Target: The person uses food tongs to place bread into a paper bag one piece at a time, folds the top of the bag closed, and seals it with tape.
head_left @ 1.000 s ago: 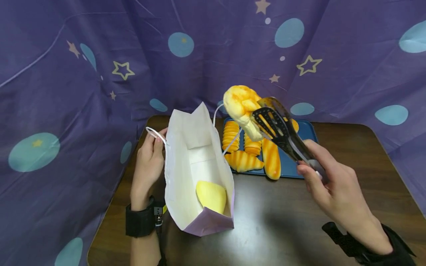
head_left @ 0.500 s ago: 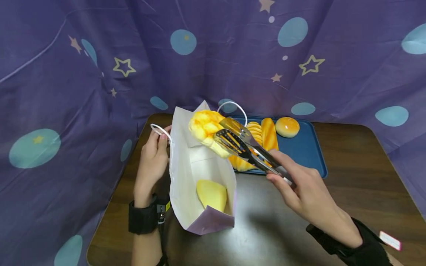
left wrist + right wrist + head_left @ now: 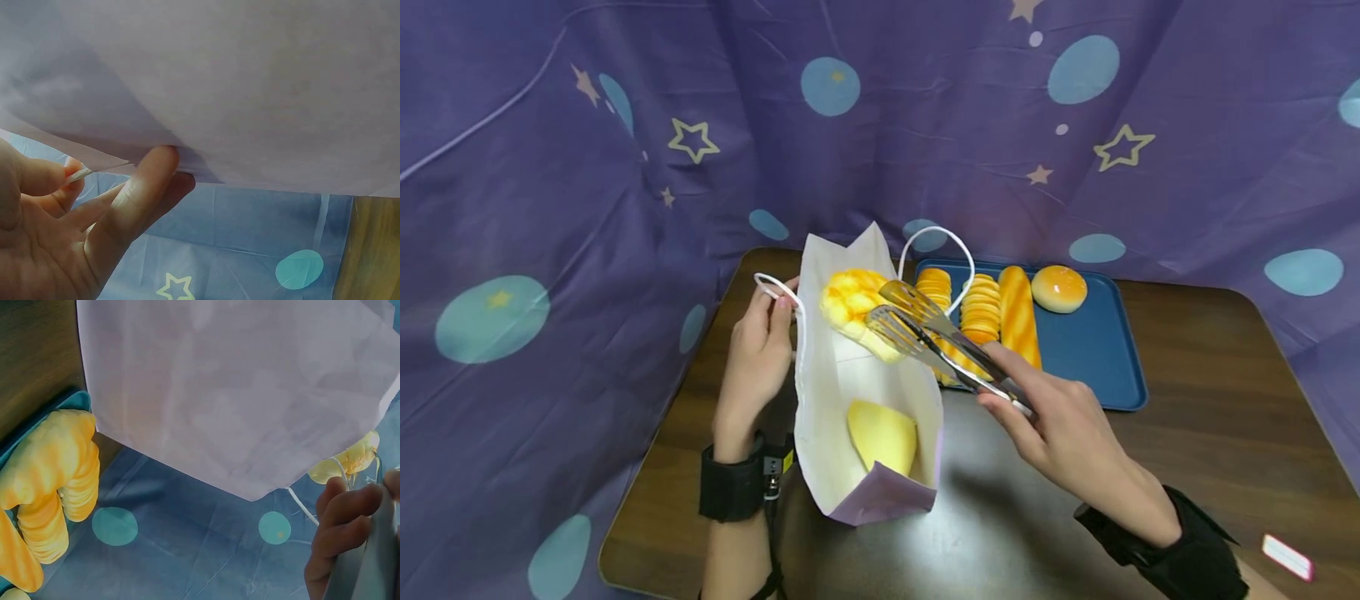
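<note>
My right hand (image 3: 1067, 425) grips metal tongs (image 3: 958, 340) with slotted ends. Between those ends is a golden braided bread roll (image 3: 852, 304), over the open mouth of a tall paper bag (image 3: 818, 417), white inside and pale purple outside. A yellow rounded piece (image 3: 883, 435) lies inside the bag at its near end. At the bag's left rim is my left hand (image 3: 754, 362); in the left wrist view its thumb and a finger pinch the white cord handle (image 3: 80, 175), while other fingers touch the paper.
Right of the bag, a blue tray (image 3: 1090, 358) holds a round glossy bun (image 3: 1059, 289), a long loaf (image 3: 1018, 312) and ridged breads (image 3: 981, 308). A white tag (image 3: 1288, 557) lies at the wooden table's right. A patterned purple curtain (image 3: 970, 108) hangs behind.
My right hand has carried the bread roll in the tongs leftward and down, from above the tray to the bag's mouth. My left hand stays at the bag's rim.
</note>
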Motion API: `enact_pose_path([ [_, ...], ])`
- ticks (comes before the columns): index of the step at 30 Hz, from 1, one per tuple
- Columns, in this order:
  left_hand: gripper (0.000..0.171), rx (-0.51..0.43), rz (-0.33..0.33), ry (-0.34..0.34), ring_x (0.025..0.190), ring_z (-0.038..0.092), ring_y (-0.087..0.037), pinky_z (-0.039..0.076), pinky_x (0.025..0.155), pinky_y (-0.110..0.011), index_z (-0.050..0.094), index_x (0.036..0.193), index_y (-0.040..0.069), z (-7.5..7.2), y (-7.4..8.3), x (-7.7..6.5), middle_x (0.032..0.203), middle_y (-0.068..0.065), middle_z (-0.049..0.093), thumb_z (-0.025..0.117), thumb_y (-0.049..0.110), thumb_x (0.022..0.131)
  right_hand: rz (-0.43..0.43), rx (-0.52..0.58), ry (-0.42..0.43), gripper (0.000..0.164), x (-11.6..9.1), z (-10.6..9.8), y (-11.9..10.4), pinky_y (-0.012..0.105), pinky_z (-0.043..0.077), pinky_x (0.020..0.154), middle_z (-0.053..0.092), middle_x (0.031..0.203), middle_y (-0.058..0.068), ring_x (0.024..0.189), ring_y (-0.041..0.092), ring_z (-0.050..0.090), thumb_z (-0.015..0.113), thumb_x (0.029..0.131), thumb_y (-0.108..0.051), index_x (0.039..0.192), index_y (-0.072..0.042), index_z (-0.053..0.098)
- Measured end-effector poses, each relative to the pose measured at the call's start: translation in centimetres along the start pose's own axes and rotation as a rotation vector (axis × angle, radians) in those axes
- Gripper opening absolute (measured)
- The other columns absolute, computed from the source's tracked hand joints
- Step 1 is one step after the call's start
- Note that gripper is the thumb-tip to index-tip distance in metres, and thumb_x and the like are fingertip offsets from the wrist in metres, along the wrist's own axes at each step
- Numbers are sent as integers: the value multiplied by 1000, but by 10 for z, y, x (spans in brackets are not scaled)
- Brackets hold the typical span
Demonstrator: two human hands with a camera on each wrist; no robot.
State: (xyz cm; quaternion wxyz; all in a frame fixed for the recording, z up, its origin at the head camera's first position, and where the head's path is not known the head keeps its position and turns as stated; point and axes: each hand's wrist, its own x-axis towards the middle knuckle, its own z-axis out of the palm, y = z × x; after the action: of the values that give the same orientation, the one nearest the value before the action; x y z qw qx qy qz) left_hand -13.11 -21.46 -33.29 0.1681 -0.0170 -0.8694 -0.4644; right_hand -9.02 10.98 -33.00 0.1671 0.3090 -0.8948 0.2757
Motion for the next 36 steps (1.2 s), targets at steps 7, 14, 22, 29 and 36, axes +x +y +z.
enact_pose_path([
  [7, 40, -11, -9, -12, 99, 57, -31, 46, 85, -46, 52, 140, 8, 3, -1, 0, 125, -16, 62, 39, 23, 105, 48, 4, -44, 53, -2, 5, 3, 17, 36, 39, 51, 68, -8, 49, 3, 39, 74, 83, -21, 131, -12, 54],
  [14, 39, -8, 8, -4, 109, 56, -24, 44, 93, -48, 54, 139, 9, 5, -2, 0, 130, -15, 62, 41, 21, 104, 57, 5, -31, 61, -4, 6, 5, 19, 39, 43, 55, 71, -6, 52, 4, 41, 74, 82, -22, 137, -10, 50],
  [22, 25, -25, 47, -5, 112, 56, -20, 46, 90, -45, 59, 113, 3, 7, -2, 4, 135, -10, 60, 43, 21, 104, 83, 96, -16, 62, -7, -4, 8, 20, 43, 46, 56, 78, -2, 57, 7, 46, 65, 91, -16, 147, -6, 40],
  [29, 23, -19, 49, -5, 108, 57, -19, 46, 87, -43, 57, 103, 4, 8, -3, 6, 137, -8, 59, 43, 22, 104, 2, 161, 128, 52, -13, -24, 21, 15, 33, 48, 49, 74, -5, 56, 1, 39, 49, 101, -30, 144, -2, 43],
  [36, 25, 2, 11, 3, 114, 56, -18, 46, 92, -45, 59, 108, 5, 6, -5, 4, 137, -6, 60, 43, 24, 104, 114, 105, 203, 45, -20, -52, 63, 18, 34, 44, 55, 73, -4, 56, -8, 42, 48, 102, -19, 144, -3, 44],
])
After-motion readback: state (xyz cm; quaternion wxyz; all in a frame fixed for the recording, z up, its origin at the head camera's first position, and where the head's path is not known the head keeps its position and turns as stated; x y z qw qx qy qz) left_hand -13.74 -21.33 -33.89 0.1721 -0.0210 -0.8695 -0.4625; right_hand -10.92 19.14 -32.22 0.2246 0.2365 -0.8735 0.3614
